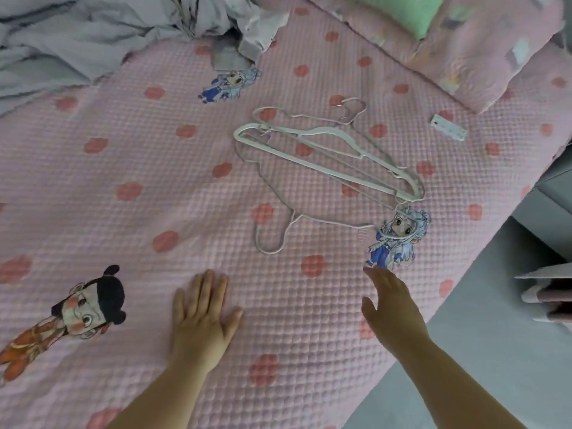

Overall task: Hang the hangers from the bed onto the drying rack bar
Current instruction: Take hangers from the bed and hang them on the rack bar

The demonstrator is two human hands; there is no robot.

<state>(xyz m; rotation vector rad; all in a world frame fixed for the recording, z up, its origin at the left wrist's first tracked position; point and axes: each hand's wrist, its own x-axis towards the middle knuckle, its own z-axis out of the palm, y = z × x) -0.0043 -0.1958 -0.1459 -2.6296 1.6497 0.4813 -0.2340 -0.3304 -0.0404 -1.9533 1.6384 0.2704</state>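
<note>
A loose pile of pale hangers lies in the middle of the pink bed [130, 156]. The thick white plastic hanger [312, 161] is on top, and thin wire hangers [280, 224] spread out under it, one hook pointing toward me. My left hand [202, 317] rests flat on the bedspread, fingers apart, well short of the pile. My right hand [391, 305] hovers open near the bed's right side, fingertips just below a cartoon figure print, holding nothing. No drying rack is in view.
A crumpled grey blanket [80, 32] fills the far left of the bed. A pink pillow [483, 48] and a green cushion [411, 10] lie at the far right. A small white strip [448, 127] sits near the pillow. The bed edge drops to grey floor [483, 351] on the right.
</note>
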